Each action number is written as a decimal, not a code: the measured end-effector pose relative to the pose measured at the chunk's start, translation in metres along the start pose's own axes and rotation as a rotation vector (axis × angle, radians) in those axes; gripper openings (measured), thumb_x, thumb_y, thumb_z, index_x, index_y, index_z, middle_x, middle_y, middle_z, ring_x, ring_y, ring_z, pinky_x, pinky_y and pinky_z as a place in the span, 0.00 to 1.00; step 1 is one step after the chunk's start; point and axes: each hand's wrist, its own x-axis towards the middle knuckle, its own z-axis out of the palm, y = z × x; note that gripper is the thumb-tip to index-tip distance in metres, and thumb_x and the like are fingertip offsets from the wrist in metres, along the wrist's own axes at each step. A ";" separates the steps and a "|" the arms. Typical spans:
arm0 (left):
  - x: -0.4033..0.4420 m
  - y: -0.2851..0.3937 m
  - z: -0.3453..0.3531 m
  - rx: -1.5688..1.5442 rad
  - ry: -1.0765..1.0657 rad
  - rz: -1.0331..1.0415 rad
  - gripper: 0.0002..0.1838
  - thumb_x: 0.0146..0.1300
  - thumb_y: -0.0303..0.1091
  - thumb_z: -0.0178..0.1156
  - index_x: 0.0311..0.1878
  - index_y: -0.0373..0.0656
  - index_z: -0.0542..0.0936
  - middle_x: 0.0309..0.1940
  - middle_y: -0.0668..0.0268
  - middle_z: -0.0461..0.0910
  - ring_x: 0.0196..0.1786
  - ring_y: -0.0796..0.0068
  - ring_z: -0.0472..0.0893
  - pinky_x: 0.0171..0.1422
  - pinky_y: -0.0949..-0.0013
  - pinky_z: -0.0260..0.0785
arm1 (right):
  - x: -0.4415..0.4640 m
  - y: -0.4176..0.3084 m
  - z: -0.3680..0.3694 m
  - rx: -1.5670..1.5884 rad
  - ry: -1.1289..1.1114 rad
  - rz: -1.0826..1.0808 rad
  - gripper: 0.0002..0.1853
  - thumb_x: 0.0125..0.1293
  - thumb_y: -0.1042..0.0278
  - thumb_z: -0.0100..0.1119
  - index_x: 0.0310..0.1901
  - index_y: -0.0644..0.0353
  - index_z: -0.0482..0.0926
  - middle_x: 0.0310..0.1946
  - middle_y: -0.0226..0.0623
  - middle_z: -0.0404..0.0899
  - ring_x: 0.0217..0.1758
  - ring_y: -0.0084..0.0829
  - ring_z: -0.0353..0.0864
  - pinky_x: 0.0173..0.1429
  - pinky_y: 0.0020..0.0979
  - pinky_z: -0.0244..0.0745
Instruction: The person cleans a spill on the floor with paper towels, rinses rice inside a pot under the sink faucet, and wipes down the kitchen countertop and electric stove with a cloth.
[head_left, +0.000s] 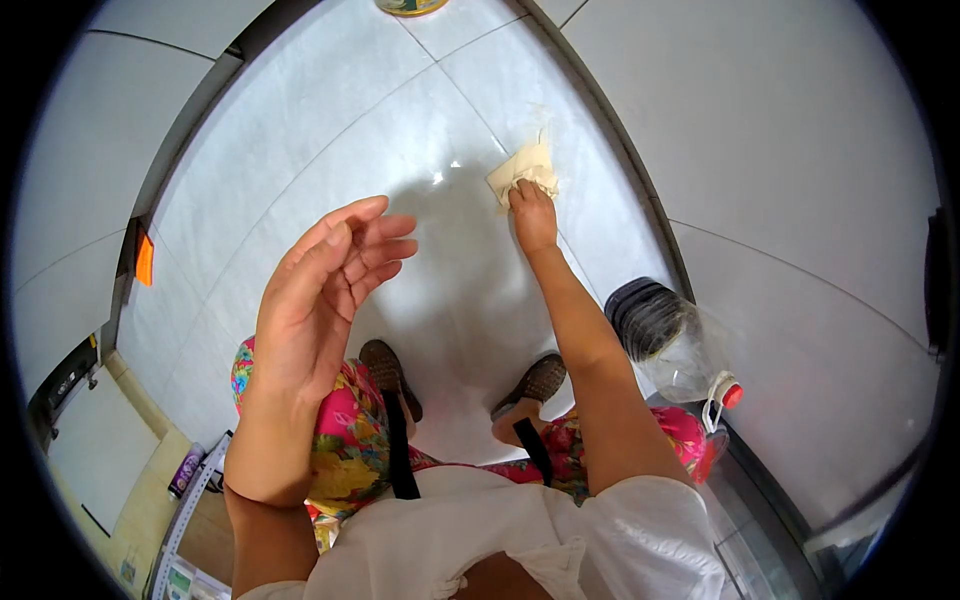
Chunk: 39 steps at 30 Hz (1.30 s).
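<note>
My right hand [533, 213] reaches down to the floor, its fingers closed on a crumpled cream-coloured paper towel or cloth [522, 166] pressed against the tiles. Faint yellowish smears show on the floor just beyond it. My left hand [335, 262] is raised in the air over my left knee, palm turned inward, with fingers apart and slightly curled. Nothing is in it. Below both hands lies the pale grey tiled floor [330, 120], shiny in the middle where light reflects.
Right of my right arm stands a large clear plastic jug [690, 350] with a red cap and dark contents or base. A tin [411, 6] is at the far edge. An orange tag [145, 260] is at the left wall. A purple can [186, 470] is beside a shelf at lower left.
</note>
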 end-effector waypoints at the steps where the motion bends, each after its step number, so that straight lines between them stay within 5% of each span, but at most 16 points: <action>1: 0.000 0.000 0.002 -0.002 -0.006 0.000 0.23 0.71 0.44 0.49 0.58 0.36 0.74 0.52 0.53 0.79 0.54 0.64 0.79 0.62 0.65 0.67 | -0.005 0.001 -0.003 0.008 -0.011 0.006 0.07 0.53 0.74 0.56 0.36 0.58 0.78 0.44 0.38 0.76 0.49 0.39 0.76 0.50 0.38 0.74; 8: -0.002 -0.001 0.001 0.015 -0.020 0.001 0.21 0.71 0.43 0.49 0.57 0.36 0.75 0.50 0.54 0.80 0.54 0.64 0.79 0.62 0.65 0.68 | -0.024 0.014 -0.012 0.049 -0.178 0.062 0.08 0.53 0.76 0.54 0.36 0.58 0.79 0.44 0.39 0.79 0.47 0.40 0.79 0.50 0.37 0.74; 12: -0.003 -0.002 -0.006 0.022 -0.004 0.030 0.22 0.70 0.43 0.49 0.58 0.36 0.74 0.51 0.54 0.79 0.53 0.65 0.79 0.61 0.65 0.68 | -0.025 0.029 -0.017 0.331 -0.067 0.381 0.13 0.53 0.79 0.55 0.41 0.58 0.81 0.40 0.47 0.80 0.42 0.47 0.79 0.49 0.38 0.74; 13: -0.003 -0.001 -0.008 0.029 -0.006 0.037 0.22 0.70 0.43 0.49 0.58 0.37 0.74 0.51 0.54 0.79 0.53 0.64 0.79 0.61 0.65 0.69 | -0.020 0.034 -0.025 0.309 -0.062 0.452 0.14 0.56 0.79 0.55 0.44 0.60 0.80 0.40 0.43 0.82 0.41 0.42 0.81 0.47 0.36 0.76; 16: -0.005 -0.002 -0.009 0.004 -0.005 0.040 0.21 0.70 0.42 0.49 0.57 0.36 0.74 0.50 0.54 0.80 0.53 0.65 0.79 0.61 0.66 0.69 | 0.001 0.049 -0.048 1.259 -0.047 0.925 0.13 0.64 0.76 0.50 0.49 0.63 0.77 0.39 0.33 0.81 0.44 0.28 0.81 0.43 0.33 0.78; 20: -0.004 -0.001 -0.007 -0.002 -0.012 0.042 0.21 0.70 0.41 0.49 0.56 0.36 0.75 0.49 0.55 0.80 0.53 0.65 0.80 0.61 0.66 0.68 | 0.017 0.055 -0.069 1.720 -0.010 1.192 0.12 0.64 0.77 0.50 0.48 0.63 0.78 0.41 0.32 0.80 0.40 0.25 0.79 0.44 0.29 0.76; 23: -0.002 -0.002 -0.009 0.030 -0.003 0.047 0.20 0.71 0.41 0.48 0.57 0.36 0.75 0.50 0.55 0.80 0.53 0.65 0.79 0.61 0.65 0.68 | 0.008 0.068 -0.044 1.133 -0.010 1.054 0.12 0.64 0.79 0.51 0.47 0.63 0.78 0.45 0.35 0.79 0.39 0.28 0.79 0.44 0.30 0.75; 27: 0.000 -0.005 -0.013 0.037 -0.014 0.038 0.22 0.70 0.43 0.48 0.58 0.36 0.74 0.52 0.53 0.79 0.54 0.64 0.79 0.62 0.65 0.69 | -0.006 0.057 -0.027 0.239 0.172 0.518 0.15 0.56 0.84 0.54 0.44 0.58 0.81 0.40 0.35 0.76 0.38 0.33 0.77 0.45 0.32 0.73; 39: 0.003 -0.003 0.002 0.027 -0.061 -0.003 0.22 0.70 0.44 0.48 0.58 0.37 0.74 0.52 0.53 0.79 0.53 0.64 0.80 0.61 0.64 0.69 | -0.040 0.019 -0.017 0.028 -0.048 0.337 0.14 0.59 0.75 0.54 0.46 0.55 0.81 0.41 0.39 0.76 0.43 0.41 0.76 0.47 0.37 0.75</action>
